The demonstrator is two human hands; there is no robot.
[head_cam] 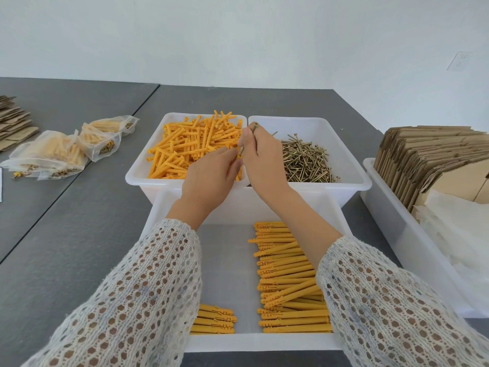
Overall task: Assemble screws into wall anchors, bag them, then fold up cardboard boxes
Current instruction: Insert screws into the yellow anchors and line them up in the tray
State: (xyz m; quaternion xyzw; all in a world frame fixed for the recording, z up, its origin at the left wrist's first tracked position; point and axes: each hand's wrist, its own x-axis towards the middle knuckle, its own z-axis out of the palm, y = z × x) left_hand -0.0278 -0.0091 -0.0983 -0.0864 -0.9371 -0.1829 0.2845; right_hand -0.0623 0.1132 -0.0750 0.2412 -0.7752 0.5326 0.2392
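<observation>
Holding a screw (248, 140) upright in pinched fingers, the right hand (260, 157) meets the left hand (211, 176) over the far tubs, apparently curled round an anchor, though it is mostly hidden. Finished anchors (288, 276) lie in the near tub (169, 207), handy for bagging.

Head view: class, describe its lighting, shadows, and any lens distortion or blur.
Head view: soft, even daylight; only faint shadows beneath the white plastic bins; wide-angle bending curves the grey table edges; the knitted lace sleeves loom large; the small brass screw looks slightly soft.
</observation>
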